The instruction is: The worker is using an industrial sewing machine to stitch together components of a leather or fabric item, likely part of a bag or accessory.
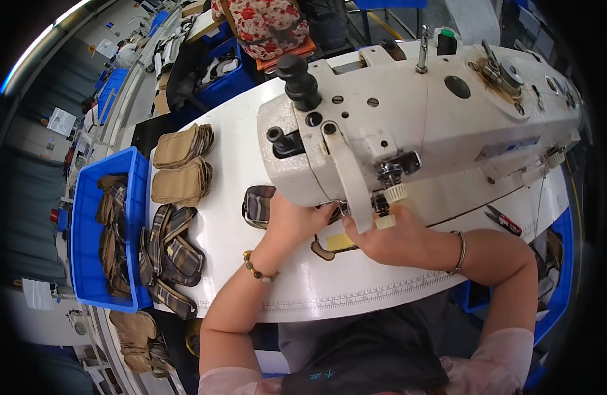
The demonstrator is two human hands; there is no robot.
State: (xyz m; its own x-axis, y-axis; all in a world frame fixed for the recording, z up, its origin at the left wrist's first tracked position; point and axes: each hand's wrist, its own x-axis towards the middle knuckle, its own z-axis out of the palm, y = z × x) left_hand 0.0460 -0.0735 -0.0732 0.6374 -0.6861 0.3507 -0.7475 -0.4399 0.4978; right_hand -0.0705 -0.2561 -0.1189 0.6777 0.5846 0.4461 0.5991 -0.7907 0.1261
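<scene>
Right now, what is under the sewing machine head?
Both hands, left hand and right hand, press a plaid fabric piece under the sewing machine head; the needle area is hidden.

You face 1 sewing machine (409,112), 2 stacks of tan pouches (183,164), 1 blue bin (86,197) and 1 pair of snips (504,222).

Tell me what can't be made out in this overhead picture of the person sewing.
- Needle and stitching spot: head view, hidden behind the white sewing machine head.
- Fingertips of the left hand and right hand: tucked under the machine.
- Striped fabric pouch piece: partly covered by the left hand.
- Contents of the blue plastic bin: small, bent near the rim.
</scene>
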